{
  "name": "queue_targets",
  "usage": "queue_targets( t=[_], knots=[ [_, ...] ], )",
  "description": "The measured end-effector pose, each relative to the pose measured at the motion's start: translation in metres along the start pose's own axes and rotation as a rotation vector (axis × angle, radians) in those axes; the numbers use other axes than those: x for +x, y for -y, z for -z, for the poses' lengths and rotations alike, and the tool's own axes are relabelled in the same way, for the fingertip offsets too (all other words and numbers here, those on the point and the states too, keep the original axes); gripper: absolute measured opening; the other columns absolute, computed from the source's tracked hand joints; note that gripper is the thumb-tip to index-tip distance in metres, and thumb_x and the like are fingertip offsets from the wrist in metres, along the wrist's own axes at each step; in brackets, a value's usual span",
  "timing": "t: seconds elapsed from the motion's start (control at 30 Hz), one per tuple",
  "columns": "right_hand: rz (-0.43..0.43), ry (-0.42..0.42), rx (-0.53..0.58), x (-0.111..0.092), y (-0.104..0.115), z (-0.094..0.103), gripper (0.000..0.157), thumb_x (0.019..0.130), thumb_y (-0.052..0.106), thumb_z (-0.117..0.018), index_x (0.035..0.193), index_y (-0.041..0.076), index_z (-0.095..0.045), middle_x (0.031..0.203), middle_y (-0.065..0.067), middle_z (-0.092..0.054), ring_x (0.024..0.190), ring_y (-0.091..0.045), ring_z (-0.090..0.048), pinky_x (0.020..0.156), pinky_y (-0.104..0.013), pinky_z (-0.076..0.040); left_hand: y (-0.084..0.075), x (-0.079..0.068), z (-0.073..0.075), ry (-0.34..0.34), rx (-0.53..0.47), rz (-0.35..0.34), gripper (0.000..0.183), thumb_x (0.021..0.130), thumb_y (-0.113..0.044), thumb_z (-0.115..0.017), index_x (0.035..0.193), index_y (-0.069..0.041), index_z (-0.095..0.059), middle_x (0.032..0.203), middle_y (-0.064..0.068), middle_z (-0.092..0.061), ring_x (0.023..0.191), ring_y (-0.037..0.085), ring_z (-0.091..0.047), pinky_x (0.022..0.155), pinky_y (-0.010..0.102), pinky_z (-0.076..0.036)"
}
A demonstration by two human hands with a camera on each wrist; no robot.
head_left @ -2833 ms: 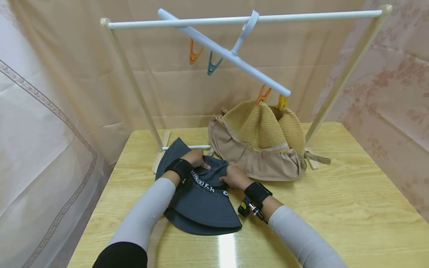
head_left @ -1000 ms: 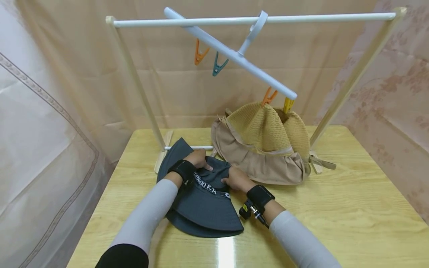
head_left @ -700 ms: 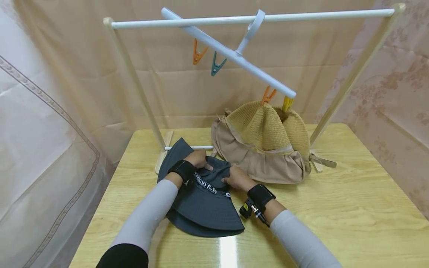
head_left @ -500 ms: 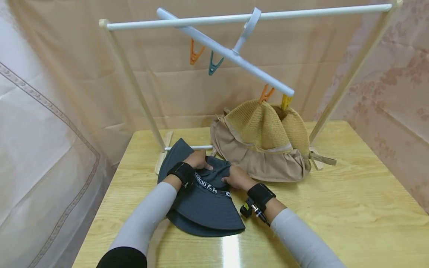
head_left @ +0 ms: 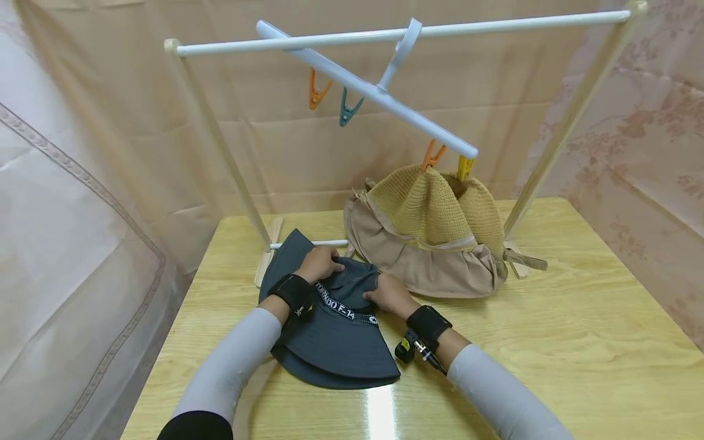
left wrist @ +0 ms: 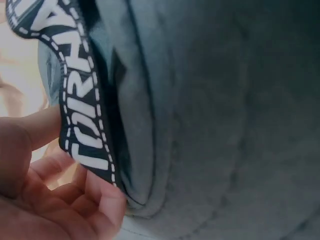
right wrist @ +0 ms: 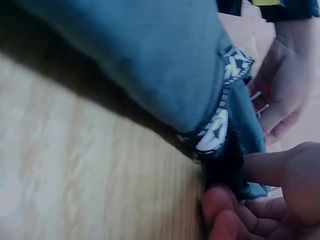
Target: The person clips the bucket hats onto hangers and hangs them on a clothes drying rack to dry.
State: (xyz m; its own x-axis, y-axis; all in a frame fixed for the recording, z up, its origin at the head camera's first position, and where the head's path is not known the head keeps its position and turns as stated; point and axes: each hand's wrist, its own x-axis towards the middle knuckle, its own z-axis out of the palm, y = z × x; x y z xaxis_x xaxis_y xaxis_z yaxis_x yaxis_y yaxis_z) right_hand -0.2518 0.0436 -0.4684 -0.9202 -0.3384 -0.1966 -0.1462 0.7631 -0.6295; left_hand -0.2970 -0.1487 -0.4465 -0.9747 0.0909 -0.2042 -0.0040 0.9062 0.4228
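A dark grey-blue bucket hat [head_left: 335,342] lies folded flat on the table, its wide brim toward me and a lettered black-and-white band [left wrist: 82,95] round the crown. My left hand [head_left: 319,264] is at the crown's upper left; in the left wrist view its thumb goes behind the band and its curled fingers touch the band's end. At the right side of the crown, my right hand [head_left: 392,294] pinches the fabric between thumb and fingers, seen close in the right wrist view. Fingertips of the left hand are partly hidden by the hat.
A white rack bar [head_left: 495,27] spans above, carrying a tilted pale-blue hanger [head_left: 379,95]. Orange [head_left: 317,91] and teal [head_left: 349,110] clips hang at its left. Its right-hand clips hold a tan-and-beige hat [head_left: 423,244] just behind my right hand. Wood-grain table [head_left: 577,342] extends rightward.
My left wrist and forearm have shifted slightly left and turned, with the hand still at the crown. The right hand and the hat have stayed nearly in place; the view has swayed a little.
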Motion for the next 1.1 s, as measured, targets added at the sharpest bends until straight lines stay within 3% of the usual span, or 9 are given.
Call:
queue_targets(
  t=[0.1,0.27,0.4,0.5,0.67,0.93,1.1],
  knots=[
    [-0.017,-0.009,0.066,0.001,-0.002,0.001,0.046,0.084,0.022,-0.076,0.054,0.014,-0.044,0.045,0.002,-0.043,0.039,-0.011,-0.044,0.043,-0.022,-0.034,0.003,-0.002,0.002,-0.035,-0.023,-0.023,0.015,0.091,-0.024,-0.070,0.087,-0.009,-0.068,0.078,0.006,-0.062,0.068,0.018,-0.053,0.061,0.026,-0.038],
    [0.026,-0.082,0.170,0.002,-0.005,0.001,0.053,0.087,0.023,-0.073,0.053,0.016,-0.034,0.048,0.004,-0.030,0.042,-0.010,-0.032,0.045,-0.022,-0.029,0.005,-0.006,0.008,-0.065,-0.052,-0.038,0.021,0.091,-0.024,-0.069,0.077,-0.010,-0.063,0.065,0.000,-0.054,0.061,0.015,-0.051,0.057,0.025,-0.037],
    [0.042,-0.150,0.294,0.003,-0.004,0.000,0.051,0.089,0.019,-0.071,0.054,0.015,-0.034,0.049,0.004,-0.028,0.041,-0.010,-0.033,0.045,-0.023,-0.030,0.007,-0.010,0.013,-0.082,-0.062,-0.040,0.017,0.091,-0.025,-0.069,0.083,-0.011,-0.066,0.066,0.001,-0.058,0.062,0.015,-0.055,0.057,0.025,-0.039],
    [0.042,-0.214,0.358,0.004,-0.003,0.000,0.044,0.088,0.016,-0.072,0.055,0.012,-0.043,0.050,0.004,-0.033,0.043,-0.011,-0.037,0.047,-0.023,-0.031,0.007,-0.012,0.016,-0.106,-0.067,-0.042,0.017,0.092,-0.027,-0.068,0.092,-0.011,-0.069,0.077,0.006,-0.066,0.069,0.018,-0.060,0.062,0.028,-0.043],
    [0.050,-0.305,0.363,0.005,0.000,0.003,0.033,0.087,0.015,-0.072,0.060,0.005,-0.055,0.053,0.005,-0.037,0.051,-0.011,-0.038,0.051,-0.023,-0.030,0.003,-0.016,0.019,-0.146,-0.083,-0.044,0.023,0.092,-0.030,-0.068,0.104,-0.010,-0.070,0.095,0.008,-0.069,0.081,0.023,-0.061,0.072,0.034,-0.046],
    [0.052,-0.361,0.431,0.000,0.004,0.005,0.037,0.089,0.013,-0.071,0.058,0.008,-0.050,0.052,0.005,-0.035,0.046,-0.010,-0.035,0.048,-0.023,-0.028,0.007,-0.020,0.022,-0.176,-0.145,-0.065,0.023,0.091,-0.028,-0.069,0.103,-0.008,-0.070,0.079,0.006,-0.068,0.067,0.016,-0.059,0.062,0.026,-0.043],
    [0.047,-0.385,0.424,-0.002,0.003,0.007,0.023,0.087,0.012,-0.072,0.068,0.001,-0.066,0.054,0.004,-0.045,0.046,-0.009,-0.038,0.047,-0.023,-0.031,0.009,-0.023,0.028,-0.182,-0.165,-0.071,0.021,0.092,-0.026,-0.068,0.102,-0.007,-0.070,0.080,0.007,-0.069,0.068,0.016,-0.061,0.063,0.028,-0.044]
  ],
)
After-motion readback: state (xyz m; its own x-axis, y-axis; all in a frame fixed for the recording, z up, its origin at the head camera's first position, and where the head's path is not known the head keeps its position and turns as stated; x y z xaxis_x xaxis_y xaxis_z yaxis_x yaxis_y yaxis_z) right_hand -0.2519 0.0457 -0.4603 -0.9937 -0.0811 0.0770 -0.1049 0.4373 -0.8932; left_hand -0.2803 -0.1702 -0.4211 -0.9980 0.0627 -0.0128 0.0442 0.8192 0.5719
